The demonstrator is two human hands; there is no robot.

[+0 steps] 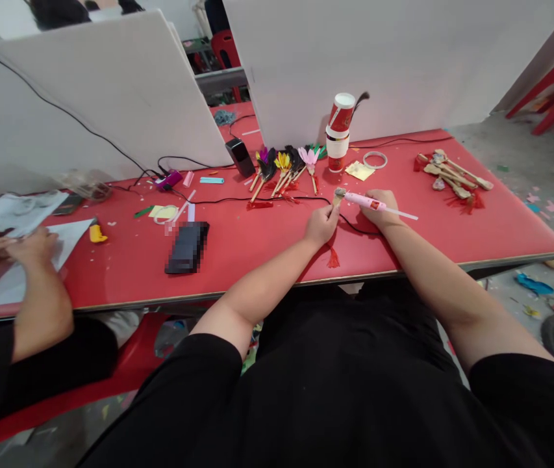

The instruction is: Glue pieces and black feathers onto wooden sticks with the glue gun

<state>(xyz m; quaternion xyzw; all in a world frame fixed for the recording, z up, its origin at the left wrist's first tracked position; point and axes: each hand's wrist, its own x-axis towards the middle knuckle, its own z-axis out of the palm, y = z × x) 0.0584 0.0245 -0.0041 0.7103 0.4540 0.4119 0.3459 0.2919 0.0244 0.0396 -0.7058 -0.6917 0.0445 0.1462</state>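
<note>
My right hand (380, 207) is wrapped round a pink and white glue gun (369, 202), its tip pointing left. My left hand (322, 223) is closed in a pinch just below the gun's tip, on a small wooden piece (338, 194). A red tassel (333, 259) lies on the red table (267, 240) under my left wrist. A black cord (354, 227) runs from the gun across the table.
Feathered wooden sticks (284, 168) lie behind my hands, stacked paper cups (339, 133) beside them, a tape ring (375, 159) and more wooden pieces (452, 174) at right. A black pouch (188, 247) lies left. Another person's hands (8, 250) handle paper at far left. White boards stand behind.
</note>
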